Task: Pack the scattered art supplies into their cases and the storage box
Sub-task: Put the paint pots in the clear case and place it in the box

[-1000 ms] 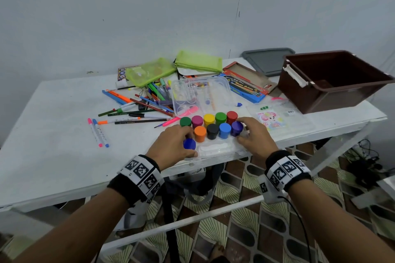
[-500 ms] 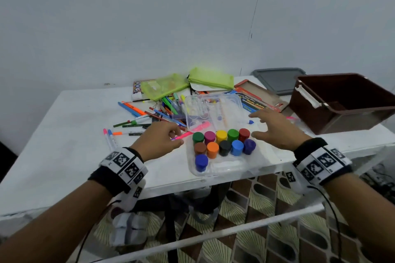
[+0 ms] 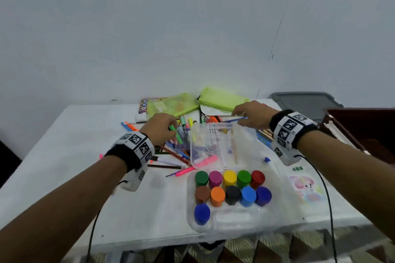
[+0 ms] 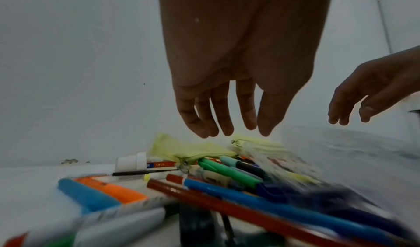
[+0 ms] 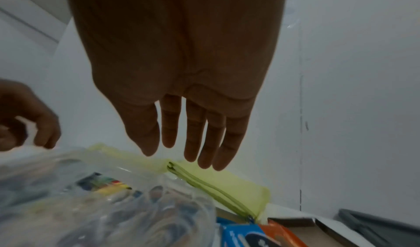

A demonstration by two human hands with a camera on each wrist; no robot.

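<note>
Paint pots sit in their clear case tray at my 6 o'clock; both hands empty, fingers loosely apart, left hand over the marker heap at 11, right hand above the raised lid at 12; next, probably close it.

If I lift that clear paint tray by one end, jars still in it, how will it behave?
The clear paint tray looks like thin moulded plastic, so it will probably flex or sag. Eleven capped paint jars stand upright in it, so it is likely heavy for its stiffness. The lone blue jar in the near row might tip.
</note>
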